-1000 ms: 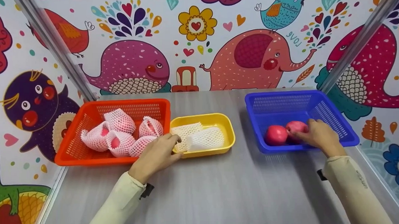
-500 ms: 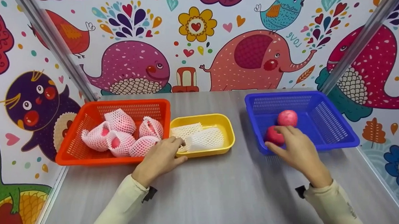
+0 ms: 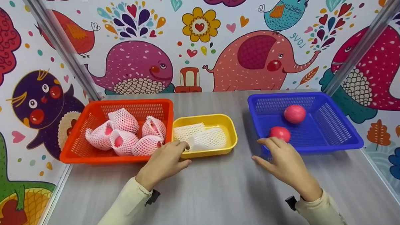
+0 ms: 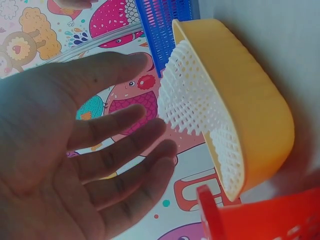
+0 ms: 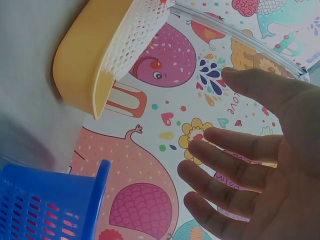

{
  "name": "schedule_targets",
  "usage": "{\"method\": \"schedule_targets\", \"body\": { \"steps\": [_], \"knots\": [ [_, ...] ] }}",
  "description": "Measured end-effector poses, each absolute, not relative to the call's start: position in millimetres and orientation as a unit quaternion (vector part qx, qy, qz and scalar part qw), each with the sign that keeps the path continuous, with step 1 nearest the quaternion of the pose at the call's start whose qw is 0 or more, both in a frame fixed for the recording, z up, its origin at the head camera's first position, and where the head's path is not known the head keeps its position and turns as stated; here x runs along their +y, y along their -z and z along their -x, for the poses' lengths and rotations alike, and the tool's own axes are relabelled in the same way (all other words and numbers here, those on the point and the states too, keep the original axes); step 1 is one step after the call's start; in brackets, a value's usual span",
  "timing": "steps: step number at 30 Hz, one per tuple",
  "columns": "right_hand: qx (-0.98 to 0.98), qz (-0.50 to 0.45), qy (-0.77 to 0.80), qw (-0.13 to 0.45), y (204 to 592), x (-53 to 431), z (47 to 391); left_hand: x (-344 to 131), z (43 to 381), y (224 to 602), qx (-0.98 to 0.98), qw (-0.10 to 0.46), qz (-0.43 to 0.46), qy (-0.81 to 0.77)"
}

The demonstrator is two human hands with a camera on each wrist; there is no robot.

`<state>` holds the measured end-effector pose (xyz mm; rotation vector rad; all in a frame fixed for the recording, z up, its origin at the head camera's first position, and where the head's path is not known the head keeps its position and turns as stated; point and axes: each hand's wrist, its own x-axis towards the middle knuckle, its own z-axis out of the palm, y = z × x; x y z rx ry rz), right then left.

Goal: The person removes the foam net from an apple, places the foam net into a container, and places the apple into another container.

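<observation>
My left hand (image 3: 163,161) hovers at the front left corner of the yellow tray (image 3: 233,130), beside the red basket (image 3: 85,161). Its fingers are spread and hold nothing, as the left wrist view confirms. White foam net sleeves (image 3: 209,139) lie in the tray. Over the front left corner of the blue basket (image 3: 335,148) is my right hand (image 3: 286,163), fingers apart and palm bare in the right wrist view. Inside that basket are two pinkish-red round fruits, a rear fruit (image 3: 294,114) and a front fruit (image 3: 279,133), the latter partly hidden by the fingers.
Several fruits in pink foam nets (image 3: 122,141) sit in the red basket. The three containers stand in a row on a grey table (image 3: 213,193). Behind them rises a cartoon-printed wall (image 3: 202,59), with metal posts (image 3: 365,41) at the corners.
My right hand let go of a fruit at the blue basket's front and drew back left and toward me. One fruit now lies farther back. The left hand barely moved.
</observation>
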<state>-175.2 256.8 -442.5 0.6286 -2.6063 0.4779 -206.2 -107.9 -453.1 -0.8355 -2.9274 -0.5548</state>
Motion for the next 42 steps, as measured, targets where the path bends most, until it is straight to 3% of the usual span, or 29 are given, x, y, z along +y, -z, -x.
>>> {"method": "schedule_targets", "body": {
  "steps": [13,24,32,42],
  "knots": [
    [-0.940,-0.221,-0.181,0.187,449.5,255.6,175.1,-117.3,212.9,448.8,-0.947,0.040,0.257,0.187],
    [-0.934,-0.233,-0.193,0.193,455.2,254.4,175.9,-150.0,233.8,449.5,-0.962,0.053,0.197,0.179],
    [-0.937,-0.225,-0.196,0.179,455.6,254.1,176.7,-183.4,253.5,452.4,-0.973,0.025,0.142,0.181],
    [-0.939,-0.225,-0.208,0.155,459.0,252.3,176.5,-202.3,264.1,458.6,-0.970,-0.093,0.089,0.207]
  ]
}}
